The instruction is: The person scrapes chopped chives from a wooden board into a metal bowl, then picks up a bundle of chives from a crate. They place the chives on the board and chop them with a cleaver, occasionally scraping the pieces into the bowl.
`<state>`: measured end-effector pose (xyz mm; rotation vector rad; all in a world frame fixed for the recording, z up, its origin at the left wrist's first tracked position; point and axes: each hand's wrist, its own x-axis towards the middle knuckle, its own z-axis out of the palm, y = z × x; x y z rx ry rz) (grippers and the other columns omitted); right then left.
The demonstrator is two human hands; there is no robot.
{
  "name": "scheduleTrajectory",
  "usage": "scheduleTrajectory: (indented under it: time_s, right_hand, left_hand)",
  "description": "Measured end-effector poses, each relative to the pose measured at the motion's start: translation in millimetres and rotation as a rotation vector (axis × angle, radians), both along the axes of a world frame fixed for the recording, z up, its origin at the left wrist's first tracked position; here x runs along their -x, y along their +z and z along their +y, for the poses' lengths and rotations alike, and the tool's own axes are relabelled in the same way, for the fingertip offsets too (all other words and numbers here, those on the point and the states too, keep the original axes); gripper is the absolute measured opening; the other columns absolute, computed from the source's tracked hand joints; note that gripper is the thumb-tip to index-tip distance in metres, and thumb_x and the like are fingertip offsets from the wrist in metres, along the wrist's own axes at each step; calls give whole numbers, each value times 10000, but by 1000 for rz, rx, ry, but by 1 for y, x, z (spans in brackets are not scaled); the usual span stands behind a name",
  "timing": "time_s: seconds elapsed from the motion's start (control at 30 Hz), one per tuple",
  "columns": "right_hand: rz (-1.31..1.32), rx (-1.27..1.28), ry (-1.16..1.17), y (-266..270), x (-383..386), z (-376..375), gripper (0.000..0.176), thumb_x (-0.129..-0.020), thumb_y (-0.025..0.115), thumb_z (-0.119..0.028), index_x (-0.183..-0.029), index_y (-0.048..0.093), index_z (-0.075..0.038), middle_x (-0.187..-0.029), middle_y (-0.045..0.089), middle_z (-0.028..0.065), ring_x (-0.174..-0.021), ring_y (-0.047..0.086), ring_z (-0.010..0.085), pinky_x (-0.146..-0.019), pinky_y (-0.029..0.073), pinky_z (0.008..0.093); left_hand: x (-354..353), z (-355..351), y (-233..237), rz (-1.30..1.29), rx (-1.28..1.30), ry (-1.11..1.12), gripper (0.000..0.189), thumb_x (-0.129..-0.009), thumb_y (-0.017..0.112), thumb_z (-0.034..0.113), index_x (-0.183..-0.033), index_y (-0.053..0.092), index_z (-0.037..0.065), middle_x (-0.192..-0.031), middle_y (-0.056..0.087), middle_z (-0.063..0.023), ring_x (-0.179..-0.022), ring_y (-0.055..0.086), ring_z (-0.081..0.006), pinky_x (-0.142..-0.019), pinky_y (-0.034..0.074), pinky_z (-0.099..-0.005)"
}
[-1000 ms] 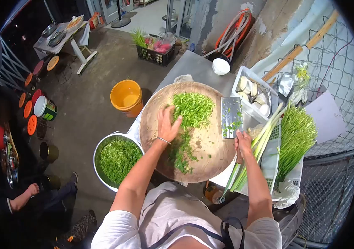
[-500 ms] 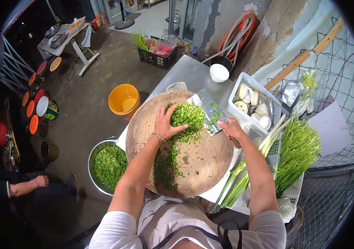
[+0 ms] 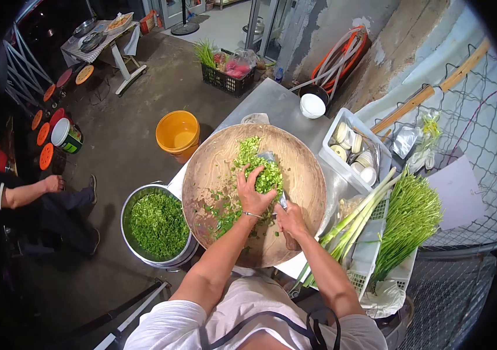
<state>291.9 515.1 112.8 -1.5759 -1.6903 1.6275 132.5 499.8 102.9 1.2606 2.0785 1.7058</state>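
Observation:
My left hand (image 3: 254, 197) rests spread over a heap of chopped greens (image 3: 269, 174), fingers curved around its near side. In my right hand (image 3: 292, 220) is a cleaver, its wooden handle (image 3: 292, 241) pointing toward me. The cleaver's blade (image 3: 283, 201) stands along the heap's right side, mostly hidden by greens and my left hand. Under both hands lies a round wooden chopping board (image 3: 304, 157), with loose green bits scattered on its left half. At the board's left, a metal pot (image 3: 127, 224) holds more chopped greens (image 3: 158, 224).
Long scallions (image 3: 360, 219) and a green bundle (image 3: 408, 219) lie in baskets at right. A plastic bin (image 3: 325, 153) holds lidded containers; a white bowl (image 3: 312, 105) sits behind. An orange bucket (image 3: 177, 133) stands on the floor. A seated person (image 3: 27, 195) is at left.
The cleaver has swung from the board's right side to against the heap, its blade now largely covered. My left hand has shifted right and nearer me with the greens. The view has moved slightly.

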Motion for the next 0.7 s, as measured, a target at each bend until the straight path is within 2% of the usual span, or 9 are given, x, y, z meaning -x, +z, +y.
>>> scheduleTrajectory:
  time_s: [0.1,0.17,0.37,0.47,0.53,0.7]
  right_hand:
    - [52,48,-52,10,5,-14,246,-1020,632,-216,-918,571,-1,-610,538,44,-428,502,142,-384,426,335]
    - [43,43,-53,15,6,-21,249,-1024,630,-218,-914,566,-4,-606,524,36,-418,484,140,-378,412,330]
    - [-19,-7,-12,47,34,-54,249,-1028,626,-221,-926,553,-5,-619,528,39,-433,486,139,-382,416,328]
    - [-74,-21,11,64,64,-78,242,-1027,627,-220,-928,547,-14,-630,532,39,-434,482,137,-382,420,326]
    - [9,55,5,65,88,-98,236,-1026,629,-222,-926,543,-26,-632,534,39,-429,485,133,-379,423,319]
    - [61,51,208,54,160,-157,211,-1017,638,-205,-935,541,-36,-613,533,16,-432,502,113,-382,423,297]
  left_hand:
    - [1,-8,0,-18,-22,-1,673,-602,834,180,-1257,678,160,-1371,527,-184,-1293,529,-388,-1075,453,-475]
    - [2,-16,1,-83,-40,-21,699,-594,828,191,-1275,669,172,-1377,522,-194,-1312,501,-405,-1093,427,-504]
    - [26,-53,24,-125,-67,5,700,-593,830,199,-1274,670,174,-1397,522,-189,-1314,496,-410,-1098,416,-515]
    - [53,-80,35,-169,-91,46,648,-611,848,201,-1238,694,153,-1376,544,-201,-1290,528,-397,-1104,423,-488]
    - [79,-111,50,-100,-112,104,638,-610,851,194,-1227,696,145,-1380,548,-206,-1295,526,-398,-1107,422,-485]
    - [149,-189,31,-61,-134,252,657,-609,859,176,-1241,685,135,-1369,552,-213,-1316,517,-403,-1123,422,-474]
